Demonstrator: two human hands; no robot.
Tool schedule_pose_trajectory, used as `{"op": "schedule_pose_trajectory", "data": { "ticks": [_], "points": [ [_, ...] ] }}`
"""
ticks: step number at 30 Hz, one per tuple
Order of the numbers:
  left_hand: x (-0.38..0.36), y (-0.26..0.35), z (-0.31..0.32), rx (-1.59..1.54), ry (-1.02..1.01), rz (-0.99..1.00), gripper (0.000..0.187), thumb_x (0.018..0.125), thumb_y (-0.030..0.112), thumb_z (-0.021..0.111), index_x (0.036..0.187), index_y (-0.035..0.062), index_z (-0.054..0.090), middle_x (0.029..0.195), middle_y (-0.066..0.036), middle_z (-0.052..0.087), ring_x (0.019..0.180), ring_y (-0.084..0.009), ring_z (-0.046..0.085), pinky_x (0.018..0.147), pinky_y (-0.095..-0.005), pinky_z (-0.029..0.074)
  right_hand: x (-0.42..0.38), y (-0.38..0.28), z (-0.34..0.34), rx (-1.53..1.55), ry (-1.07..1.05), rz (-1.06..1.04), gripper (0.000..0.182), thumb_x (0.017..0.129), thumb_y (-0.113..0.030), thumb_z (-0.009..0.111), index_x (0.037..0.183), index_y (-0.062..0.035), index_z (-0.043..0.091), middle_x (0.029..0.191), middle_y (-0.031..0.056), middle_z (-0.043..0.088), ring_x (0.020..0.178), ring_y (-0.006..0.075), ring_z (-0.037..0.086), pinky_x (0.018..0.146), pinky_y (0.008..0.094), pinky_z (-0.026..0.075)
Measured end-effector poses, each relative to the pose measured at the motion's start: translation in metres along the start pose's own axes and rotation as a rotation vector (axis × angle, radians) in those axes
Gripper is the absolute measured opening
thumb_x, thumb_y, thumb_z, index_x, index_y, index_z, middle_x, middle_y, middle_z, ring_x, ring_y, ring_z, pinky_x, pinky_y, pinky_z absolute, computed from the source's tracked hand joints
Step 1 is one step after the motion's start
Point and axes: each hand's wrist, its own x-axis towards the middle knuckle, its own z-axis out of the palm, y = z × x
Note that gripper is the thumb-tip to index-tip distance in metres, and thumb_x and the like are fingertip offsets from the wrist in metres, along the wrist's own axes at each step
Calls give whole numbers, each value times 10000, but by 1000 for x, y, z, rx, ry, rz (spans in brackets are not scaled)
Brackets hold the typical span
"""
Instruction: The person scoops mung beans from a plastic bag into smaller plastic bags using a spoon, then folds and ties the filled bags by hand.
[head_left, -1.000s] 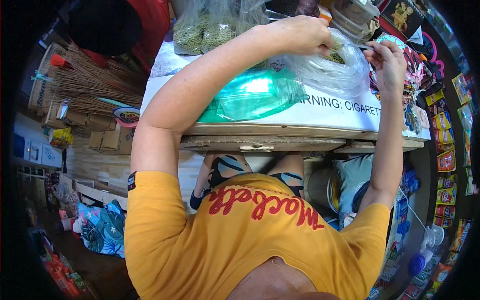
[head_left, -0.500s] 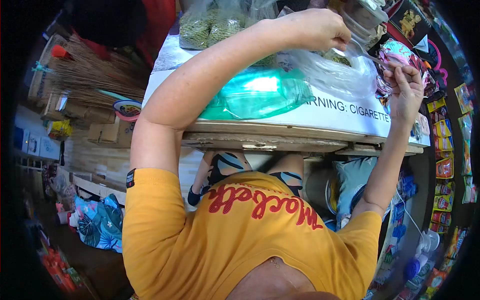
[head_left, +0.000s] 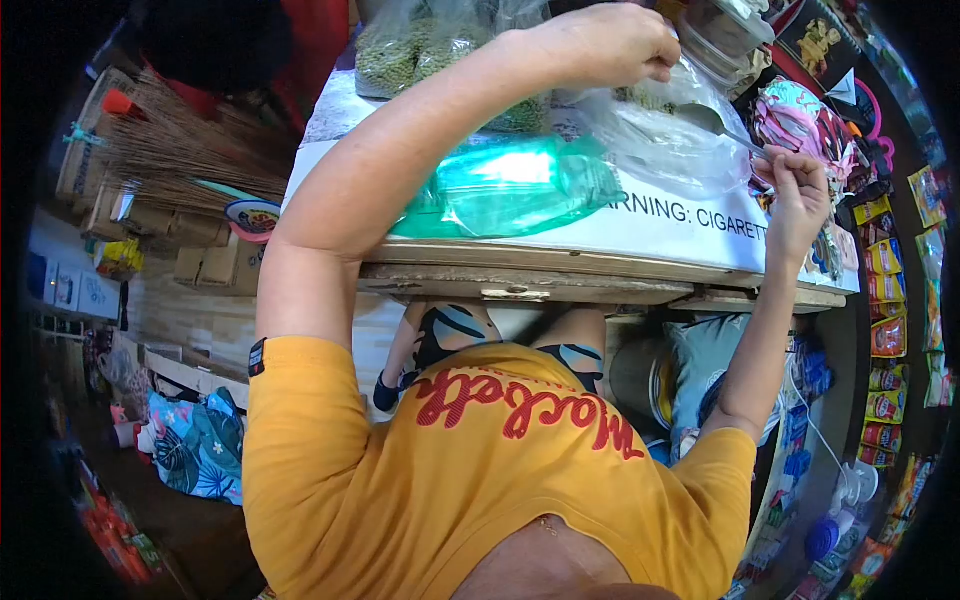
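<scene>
Left hand (head_left: 610,45) pinches the clear plastic bag (head_left: 655,140) mouth at table's far edge; right hand (head_left: 800,195) pinches spoon (head_left: 725,125) handle.

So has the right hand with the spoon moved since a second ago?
Yes. The right hand has dropped from beside the clear bag toward the table's printed warning strip, the spoon drawn out with it.

Yellow T-shirt (head_left: 480,480), red script lettering, short sleeves.
</scene>
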Motion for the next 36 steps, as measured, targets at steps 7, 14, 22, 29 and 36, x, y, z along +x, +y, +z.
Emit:
{"op": "schedule_pose_trajectory", "data": {
  "ticks": [7, 14, 22, 29, 36],
  "points": [
    [2, 0, -24, -38, 19, -53, 228, 810, 166, 592, 972, 8, 626, 872, -194, 606, 850, -351, 572, 766, -418, 447, -11, 9, 19, -33, -7, 12, 36, 855, 46, 513, 850, 19, 535, 928, 156, 634, 739, 168, 638, 700, 267, 528],
    [-2, 2, -23, 7, -30, -79, 249, 810, 150, 579, 1006, 2, 618, 899, -201, 605, 893, -348, 567, 800, -413, 443, -13, 15, 18, 175, 8, 276, 48, 839, 45, 502, 844, -2, 492, 880, 184, 629, 666, 203, 646, 617, 277, 535],
    [-2, 0, -24, 11, -74, -86, 229, 797, 135, 581, 964, -15, 625, 894, -211, 603, 895, -356, 567, 805, -416, 441, -1, 30, 14, 312, 10, 440, 79, 817, 48, 516, 820, -21, 477, 846, 191, 632, 646, 243, 652, 591, 296, 554],
    [-4, -2, -22, 20, -58, -97, 186, 783, 131, 597, 885, -21, 628, 894, -213, 600, 899, -358, 567, 808, -414, 439, 22, 24, -1, 297, 64, 364, 75, 830, 45, 509, 820, -23, 478, 854, 209, 629, 667, 251, 654, 593, 298, 554],
    [-4, 0, -23, -9, -101, -114, 188, 787, 135, 601, 886, -24, 621, 909, -204, 590, 904, -349, 562, 805, -410, 438, 37, 18, -12, 286, 55, 317, 71, 832, 40, 513, 822, -22, 482, 859, 205, 632, 679, 256, 655, 599, 309, 556]
  ]
}}
